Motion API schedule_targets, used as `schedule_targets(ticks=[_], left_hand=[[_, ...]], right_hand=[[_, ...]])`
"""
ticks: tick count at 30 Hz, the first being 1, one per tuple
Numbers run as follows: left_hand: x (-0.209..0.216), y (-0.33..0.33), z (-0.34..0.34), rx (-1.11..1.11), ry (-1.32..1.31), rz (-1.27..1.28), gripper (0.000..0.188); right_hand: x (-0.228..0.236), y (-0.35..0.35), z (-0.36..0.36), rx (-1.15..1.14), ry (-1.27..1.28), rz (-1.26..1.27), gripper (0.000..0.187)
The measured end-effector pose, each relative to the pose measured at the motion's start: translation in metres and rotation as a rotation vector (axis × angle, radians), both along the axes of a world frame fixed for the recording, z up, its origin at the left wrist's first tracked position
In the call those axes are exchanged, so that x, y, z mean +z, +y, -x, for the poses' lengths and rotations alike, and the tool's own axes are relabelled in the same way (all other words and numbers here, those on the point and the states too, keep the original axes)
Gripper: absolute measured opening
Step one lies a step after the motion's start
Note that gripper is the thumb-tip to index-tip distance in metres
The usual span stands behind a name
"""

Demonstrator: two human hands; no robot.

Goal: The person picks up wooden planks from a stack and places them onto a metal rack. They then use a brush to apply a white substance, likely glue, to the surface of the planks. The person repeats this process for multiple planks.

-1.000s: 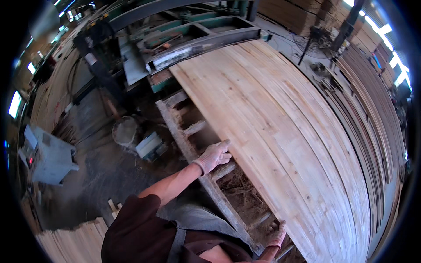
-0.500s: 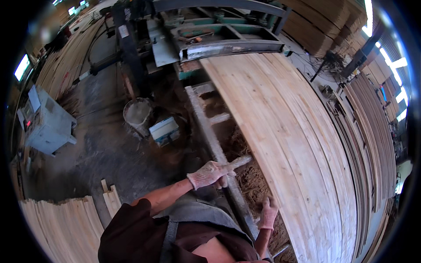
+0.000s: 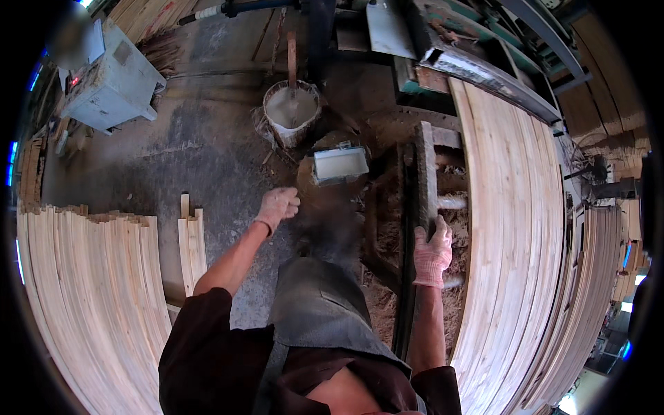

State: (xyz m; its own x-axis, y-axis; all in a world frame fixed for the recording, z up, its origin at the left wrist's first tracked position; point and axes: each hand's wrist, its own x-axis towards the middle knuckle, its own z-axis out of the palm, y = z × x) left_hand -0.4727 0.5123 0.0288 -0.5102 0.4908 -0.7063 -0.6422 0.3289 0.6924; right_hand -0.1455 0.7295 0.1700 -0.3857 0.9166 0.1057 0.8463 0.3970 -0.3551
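Observation:
Both hands wear pale, dusty knitted gloves. My left hand [image 3: 278,206] hangs over the dark floor with its fingers curled in, and nothing shows in them. On my right side, my right hand [image 3: 433,254] rests on the metal rail [image 3: 425,173] of a machine frame, thumb and fingers apart. Right of that hand lies a wide panel of pale wooden boards [image 3: 508,228] along the frame. Sawdust [image 3: 449,187] lies between the frame's crossbars. Ahead of my left hand stand a whitish bucket [image 3: 292,114] with a stick in it and a white rectangular tray [image 3: 341,163].
Pale wooden strips [image 3: 90,277] are stacked at the left, with a few short ones [image 3: 192,238] beside them. A grey control box [image 3: 111,79] stands at the far left. Machine beams [image 3: 491,76] cross the far right, and darker timber [image 3: 588,290] is piled beyond the panel.
The view has swung left toward the floor and bucket. My left hand has left the frame rail and now hangs over the floor. My right hand has moved from the panel's edge to the rail.

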Motion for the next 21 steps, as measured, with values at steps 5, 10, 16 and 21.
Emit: schedule_targets(ticks=[5,10,16,21], left_hand=[[-0.108,0.062,0.105,-0.563,1.065,0.146,0.032],[-0.138,0.160,0.125,-0.899,1.047,0.482,0.032],[-0.217,0.198,0.151,-0.989,1.169,0.389,0.047],[-0.199,0.227,0.149,-1.134,1.100,0.531,0.051]], right_hand=[[-0.032,0.006,0.011,-0.038,-0.023,-0.125,0.060],[-0.040,0.005,0.011,-0.055,-0.031,-0.222,0.055],[-0.031,0.016,0.024,-0.076,0.017,-0.159,0.048],[-0.022,0.024,0.026,-0.086,-0.011,-0.191,0.049]])
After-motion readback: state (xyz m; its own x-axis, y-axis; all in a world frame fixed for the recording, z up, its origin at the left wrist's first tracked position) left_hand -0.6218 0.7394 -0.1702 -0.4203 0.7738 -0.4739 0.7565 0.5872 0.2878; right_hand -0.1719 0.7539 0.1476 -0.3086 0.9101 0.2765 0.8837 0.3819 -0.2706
